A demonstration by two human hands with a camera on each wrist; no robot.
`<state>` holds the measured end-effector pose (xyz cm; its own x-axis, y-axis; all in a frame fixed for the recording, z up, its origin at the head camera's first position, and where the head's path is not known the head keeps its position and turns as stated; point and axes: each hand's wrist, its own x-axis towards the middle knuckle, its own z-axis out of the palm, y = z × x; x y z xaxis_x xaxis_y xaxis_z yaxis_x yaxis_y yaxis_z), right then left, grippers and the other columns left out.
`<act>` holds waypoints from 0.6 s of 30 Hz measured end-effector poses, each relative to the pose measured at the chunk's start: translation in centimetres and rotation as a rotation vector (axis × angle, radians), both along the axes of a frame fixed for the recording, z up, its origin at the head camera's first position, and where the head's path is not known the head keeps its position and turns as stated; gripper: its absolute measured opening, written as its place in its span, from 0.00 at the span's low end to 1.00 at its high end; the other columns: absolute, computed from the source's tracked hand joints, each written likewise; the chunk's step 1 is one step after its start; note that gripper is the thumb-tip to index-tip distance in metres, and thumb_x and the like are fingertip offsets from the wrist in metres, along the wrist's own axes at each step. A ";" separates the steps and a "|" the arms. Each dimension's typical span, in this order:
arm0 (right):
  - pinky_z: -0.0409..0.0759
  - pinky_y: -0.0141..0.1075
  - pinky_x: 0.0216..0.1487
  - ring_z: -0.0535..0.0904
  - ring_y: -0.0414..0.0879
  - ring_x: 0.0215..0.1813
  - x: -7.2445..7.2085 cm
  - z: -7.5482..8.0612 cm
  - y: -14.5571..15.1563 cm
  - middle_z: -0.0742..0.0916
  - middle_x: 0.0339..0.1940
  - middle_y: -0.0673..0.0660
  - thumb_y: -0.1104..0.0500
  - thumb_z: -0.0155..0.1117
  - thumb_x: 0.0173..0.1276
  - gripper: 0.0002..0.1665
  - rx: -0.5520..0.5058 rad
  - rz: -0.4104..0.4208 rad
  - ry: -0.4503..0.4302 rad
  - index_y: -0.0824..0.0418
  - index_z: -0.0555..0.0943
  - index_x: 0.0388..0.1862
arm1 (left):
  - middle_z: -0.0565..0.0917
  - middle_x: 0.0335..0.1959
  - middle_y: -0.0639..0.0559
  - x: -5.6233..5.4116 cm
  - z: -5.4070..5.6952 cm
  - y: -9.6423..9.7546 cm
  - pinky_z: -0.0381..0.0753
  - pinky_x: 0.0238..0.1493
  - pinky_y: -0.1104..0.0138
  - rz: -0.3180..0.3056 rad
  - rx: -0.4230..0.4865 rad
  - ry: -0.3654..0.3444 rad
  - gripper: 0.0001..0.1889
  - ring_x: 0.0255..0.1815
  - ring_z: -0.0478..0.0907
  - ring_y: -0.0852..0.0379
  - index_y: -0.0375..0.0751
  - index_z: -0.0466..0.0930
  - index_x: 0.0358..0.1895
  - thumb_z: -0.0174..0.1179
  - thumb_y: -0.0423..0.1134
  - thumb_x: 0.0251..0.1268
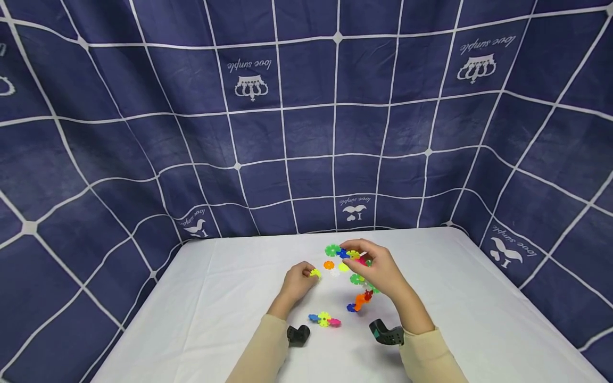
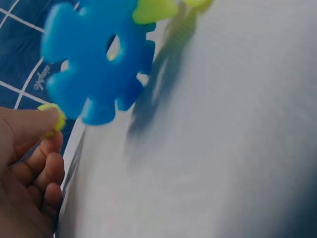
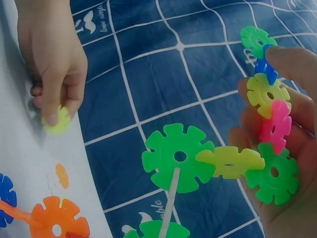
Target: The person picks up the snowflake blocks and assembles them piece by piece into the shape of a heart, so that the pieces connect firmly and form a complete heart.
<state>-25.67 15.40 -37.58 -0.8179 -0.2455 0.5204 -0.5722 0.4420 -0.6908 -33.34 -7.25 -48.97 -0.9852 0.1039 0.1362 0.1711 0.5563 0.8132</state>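
Note:
In the head view my right hand (image 1: 380, 267) holds one end of a long chain of interlocked plastic snowflake discs. Thumb and fingers pinch it near a blue disc (image 3: 266, 69), beside a green end disc (image 3: 258, 42). Yellow, pink and green discs (image 3: 272, 173) run along the palm. From there the chain hangs down through more green discs (image 3: 180, 156) to an orange disc (image 3: 58, 220) and a blue end disc (image 1: 351, 307). My left hand (image 1: 297, 283) pinches a single yellow snowflake disc (image 3: 58, 121) between thumb and fingertips, just above the table.
Loose orange (image 1: 329, 264), yellow (image 1: 344, 267) and whitish (image 1: 335, 273) discs lie between the hands. A short joined piece of blue, yellow and pink discs (image 1: 324, 319) lies nearer on the white table (image 1: 215, 298). Blue checked cloth (image 1: 306, 133) hangs behind.

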 end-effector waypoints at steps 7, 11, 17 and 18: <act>0.84 0.30 0.45 0.82 0.41 0.47 0.0 -0.3 -0.1 0.88 0.51 0.50 0.57 0.71 0.66 0.18 -0.002 0.017 -0.035 0.51 0.84 0.54 | 0.89 0.34 0.45 0.8 0.8 -0.7 0.80 0.28 0.70 -0.003 0.358 -0.120 0.08 0.27 0.83 0.58 0.34 0.79 0.44 0.61 0.35 0.68; 0.84 0.31 0.44 0.82 0.41 0.46 0.0 -0.4 -0.2 0.88 0.51 0.50 0.57 0.71 0.66 0.18 0.003 0.018 -0.036 0.51 0.84 0.54 | 0.90 0.37 0.39 1.5 2.2 -0.9 0.80 0.26 0.71 -0.034 0.522 -0.112 0.10 0.24 0.86 0.58 0.34 0.74 0.49 0.58 0.35 0.71; 0.84 0.30 0.45 0.82 0.40 0.46 -0.1 -0.2 -0.2 0.88 0.51 0.49 0.56 0.71 0.66 0.18 0.023 0.011 -0.025 0.51 0.84 0.55 | 0.90 0.33 0.41 2.5 4.6 -1.0 0.79 0.25 0.73 -0.067 0.578 -0.016 0.16 0.19 0.80 0.59 0.39 0.73 0.60 0.58 0.35 0.72; 0.84 0.30 0.44 0.82 0.40 0.46 -0.1 -0.1 -0.2 0.88 0.51 0.49 0.56 0.71 0.66 0.18 0.027 0.008 -0.021 0.50 0.84 0.55 | 0.90 0.33 0.42 2.7 5.0 -1.0 0.80 0.26 0.73 -0.077 0.587 -0.010 0.17 0.19 0.79 0.59 0.41 0.74 0.61 0.58 0.34 0.72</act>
